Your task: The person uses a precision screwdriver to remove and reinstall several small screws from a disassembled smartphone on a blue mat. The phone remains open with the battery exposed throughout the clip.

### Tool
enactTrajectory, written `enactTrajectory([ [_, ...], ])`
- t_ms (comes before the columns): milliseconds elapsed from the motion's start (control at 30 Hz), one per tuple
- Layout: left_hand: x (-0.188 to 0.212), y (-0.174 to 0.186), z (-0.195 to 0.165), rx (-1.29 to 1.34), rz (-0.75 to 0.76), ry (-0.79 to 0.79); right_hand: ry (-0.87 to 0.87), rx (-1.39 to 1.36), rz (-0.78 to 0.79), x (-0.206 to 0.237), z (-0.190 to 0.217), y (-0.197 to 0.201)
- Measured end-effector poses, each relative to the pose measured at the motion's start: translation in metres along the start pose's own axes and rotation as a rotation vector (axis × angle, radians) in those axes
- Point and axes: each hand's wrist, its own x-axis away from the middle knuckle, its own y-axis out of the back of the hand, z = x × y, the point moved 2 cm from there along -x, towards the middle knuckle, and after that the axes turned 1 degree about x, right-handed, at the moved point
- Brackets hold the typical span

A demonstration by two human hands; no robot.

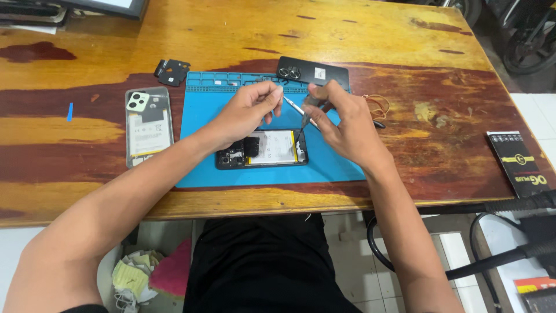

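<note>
1. Blue work mat [202,168] lies on the wooden desk [359,35], near its front edge, and carries an opened phone [262,149] with its battery and boards bared.
2. Left hand [246,110] hovers just above the phone's left half, fingers [272,95] pinched on the upper end of a thin silver screwdriver [296,108].
3. Right hand [347,124] is closed around the same tool lower down, its tip aimed at the phone's right end, just under the fingers.
4. Clear back cover [149,124] lies on the desk left of the mat.
5. Black phone [315,72] rests at the mat's far edge.
6. Black box [518,162] sits by the desk's right edge.
</note>
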Motion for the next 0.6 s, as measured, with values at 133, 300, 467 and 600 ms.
enactTrajectory([
  [133, 0.001, 0.001, 0.000, -0.003, -0.003, 0.034, -0.025, 0.011, -0.026, 0.002, 0.000, -0.003],
  [300, 0.004, -0.002, 0.000, 0.001, 0.011, 0.027, -0.108, -0.007, 0.018, 0.001, -0.003, -0.003],
  [467, 0.003, 0.000, -0.003, -0.012, 0.013, 0.012, -0.013, -0.142, -0.098, 0.003, -0.009, -0.002],
  [600, 0.005, -0.004, 0.001, -0.005, 0.019, 0.117, 0.098, -0.323, -0.274, 0.016, -0.013, -0.007],
])
